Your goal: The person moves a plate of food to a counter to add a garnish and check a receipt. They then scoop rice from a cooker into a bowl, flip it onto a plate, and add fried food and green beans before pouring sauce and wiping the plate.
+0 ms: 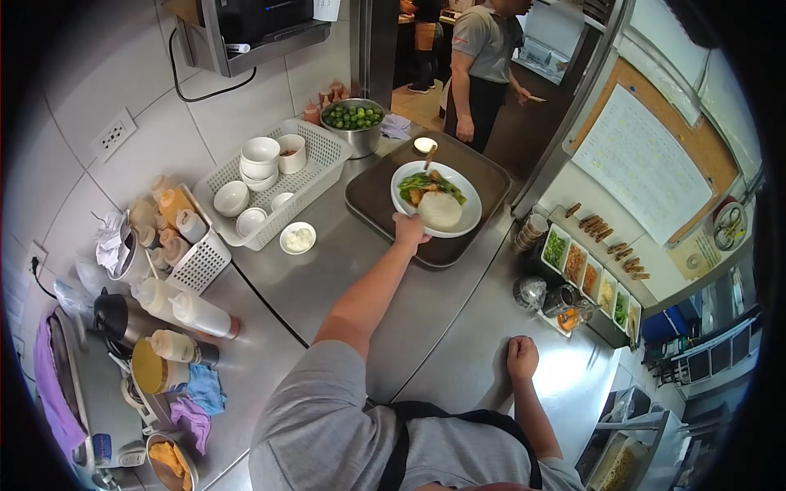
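Hands: left [408,230] grips plate [467,221] rim; right [521,357] fisted on counter [458,344].

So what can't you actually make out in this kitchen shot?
All head view:
- Left hand on the plate: fingers under the rim are hidden by it.
- Right hand: a closed fist on the counter; whether it holds anything is hidden.
- Paper on the corkboard: writing too small.
- Co-worker: cut off by the top edge.
- Garnish containers: contents too small to identify.
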Tool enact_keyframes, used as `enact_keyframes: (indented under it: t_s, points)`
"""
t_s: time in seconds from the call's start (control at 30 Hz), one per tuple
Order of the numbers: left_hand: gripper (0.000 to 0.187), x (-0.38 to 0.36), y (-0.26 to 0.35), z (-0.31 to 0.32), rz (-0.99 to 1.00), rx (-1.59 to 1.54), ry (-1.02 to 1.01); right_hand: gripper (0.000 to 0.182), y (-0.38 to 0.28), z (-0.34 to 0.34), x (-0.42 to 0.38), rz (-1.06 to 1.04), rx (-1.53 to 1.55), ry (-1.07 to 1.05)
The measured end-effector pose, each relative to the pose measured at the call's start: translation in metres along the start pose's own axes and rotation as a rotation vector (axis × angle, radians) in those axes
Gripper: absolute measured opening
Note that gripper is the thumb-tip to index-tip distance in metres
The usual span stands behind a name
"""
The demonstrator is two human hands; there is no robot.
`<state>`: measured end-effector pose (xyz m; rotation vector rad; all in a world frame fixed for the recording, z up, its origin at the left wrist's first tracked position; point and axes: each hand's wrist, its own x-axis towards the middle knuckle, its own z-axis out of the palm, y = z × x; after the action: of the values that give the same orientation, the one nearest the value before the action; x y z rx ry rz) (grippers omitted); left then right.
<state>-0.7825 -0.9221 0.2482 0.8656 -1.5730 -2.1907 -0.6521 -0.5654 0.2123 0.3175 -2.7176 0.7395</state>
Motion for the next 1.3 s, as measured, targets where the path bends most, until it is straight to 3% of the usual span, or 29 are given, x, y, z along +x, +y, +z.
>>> enact_keyframes:
  t_s: [0.17,0.2,0.3,0.47,0.5,0.6,0.67,0.8,0.93,1.13,1.23,1.3]
  points:
    - [0.037,0.032,-0.016,-0.024,-0.248,0.099,-0.185,0.011,0.001,0.002,0.003,0.086,-0.032,-0.017]
    - [0.043,0.028,-0.008,-0.039,-0.287,0.185,-0.328,0.011,0.004,0.003,0.004,0.077,-0.034,-0.024]
    - [0.043,0.022,0.042,-0.082,-0.216,0.608,-0.449,0.011,0.016,0.010,0.001,0.002,-0.013,0.012]
    - [0.021,-0.039,0.210,-0.191,0.429,0.364,-0.069,0.011,0.038,0.026,-0.001,-0.045,0.002,0.065]
    - [0.019,-0.056,0.245,-0.216,0.510,0.279,0.013,0.012,0.036,0.026,-0.003,-0.088,0.000,0.131]
    - [0.016,-0.123,0.337,-0.273,0.766,-0.040,0.178,0.013,0.032,0.024,0.001,-0.069,-0.005,0.051]
    - [0.016,-0.159,0.393,-0.310,0.880,-0.059,0.249,0.011,0.026,0.016,-0.004,-0.113,-0.017,0.056]
    - [0.025,-0.225,0.476,-0.338,1.014,-0.343,0.330,0.010,0.023,0.015,-0.005,-0.090,-0.058,0.046]
    - [0.023,-0.265,0.524,-0.323,1.149,-0.205,0.562,0.011,0.030,0.021,-0.004,-0.125,-0.101,0.066]
    - [0.028,-0.285,0.564,-0.346,1.208,-0.184,0.488,0.013,0.027,0.017,-0.001,-0.046,-0.095,-0.006]
    - [0.033,-0.289,0.567,-0.357,1.216,-0.195,0.457,0.016,0.047,0.030,0.033,0.029,0.079,0.008]
    - [0.034,-0.291,0.559,-0.355,1.207,-0.152,0.492,0.021,0.060,0.044,0.080,-0.157,0.006,0.247]
